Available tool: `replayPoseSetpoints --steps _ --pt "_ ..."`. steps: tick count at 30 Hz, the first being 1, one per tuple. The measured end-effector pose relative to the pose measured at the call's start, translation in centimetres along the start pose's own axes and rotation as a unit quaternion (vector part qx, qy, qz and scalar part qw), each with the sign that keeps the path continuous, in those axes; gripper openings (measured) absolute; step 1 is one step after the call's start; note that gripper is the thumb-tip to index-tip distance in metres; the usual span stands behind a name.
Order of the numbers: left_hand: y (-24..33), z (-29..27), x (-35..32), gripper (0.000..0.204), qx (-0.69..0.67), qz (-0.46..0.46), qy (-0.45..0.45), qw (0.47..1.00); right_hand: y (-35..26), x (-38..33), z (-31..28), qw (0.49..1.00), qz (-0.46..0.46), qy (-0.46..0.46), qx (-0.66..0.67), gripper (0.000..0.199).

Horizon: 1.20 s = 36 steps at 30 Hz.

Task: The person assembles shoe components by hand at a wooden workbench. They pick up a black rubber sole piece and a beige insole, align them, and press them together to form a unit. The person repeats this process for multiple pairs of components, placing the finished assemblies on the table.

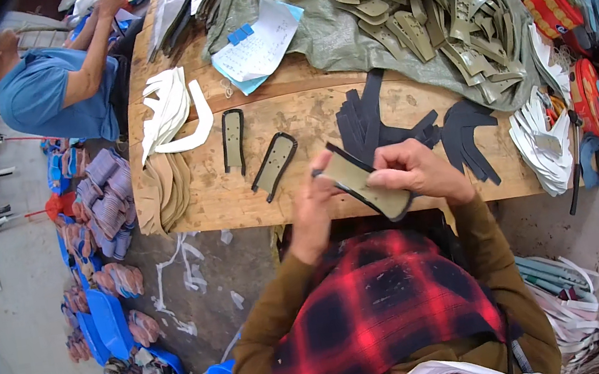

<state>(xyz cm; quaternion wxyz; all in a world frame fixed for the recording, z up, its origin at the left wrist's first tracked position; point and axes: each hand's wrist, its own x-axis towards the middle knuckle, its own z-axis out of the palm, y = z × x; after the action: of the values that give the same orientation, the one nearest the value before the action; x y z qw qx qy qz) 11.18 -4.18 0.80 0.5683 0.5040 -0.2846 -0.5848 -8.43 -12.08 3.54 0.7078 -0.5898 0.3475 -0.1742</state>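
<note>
Both my hands hold an olive-green panel [366,178] with black edging, tilted just above the table's near edge. My right hand [423,169] pinches its right side, thumb on top and fingers curled. My left hand [311,212], somewhat blurred, has its fingers at the panel's left end. Two similar black-edged panels, one upright [233,142] and one slanted [274,164], lie on the wood to the left. Beyond my hands are black curved strips [363,121], with another fan of black pieces [467,137] to the right.
A heap of olive panels [412,10] covers a grey-green sheet at the back of the wooden table [303,102]. White pieces [170,109], tan pieces [166,190] and handwritten papers [260,43] lie left. More white pieces [542,145] hang right. A person in blue [56,91] sits far left.
</note>
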Motion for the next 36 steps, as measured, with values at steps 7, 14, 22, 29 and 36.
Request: replayPoseSetpoints --steps 7,14,22,29,36 --pt "6.9 -1.3 1.8 0.05 0.51 0.008 -0.484 0.711 -1.0 -0.9 1.5 0.965 -0.048 -0.167 -0.198 0.035" --pt "5.5 -0.9 0.2 0.03 0.256 -0.289 -0.467 0.796 2.0 -2.2 1.6 0.958 0.087 -0.196 0.193 0.019" --pt "2.9 -0.9 -1.5 0.025 0.199 -0.225 -0.407 0.862 2.1 -2.2 1.1 0.982 0.012 -0.175 0.07 0.018" --pt "2.8 -0.8 -1.8 0.025 0.212 -0.19 -0.369 0.885 3.5 -1.7 1.3 0.979 -0.009 -0.113 0.169 0.019" --pt "3.0 0.0 -1.7 0.023 0.196 -0.139 -0.342 0.909 3.1 -1.9 1.0 0.987 -0.072 -0.06 0.128 0.02"
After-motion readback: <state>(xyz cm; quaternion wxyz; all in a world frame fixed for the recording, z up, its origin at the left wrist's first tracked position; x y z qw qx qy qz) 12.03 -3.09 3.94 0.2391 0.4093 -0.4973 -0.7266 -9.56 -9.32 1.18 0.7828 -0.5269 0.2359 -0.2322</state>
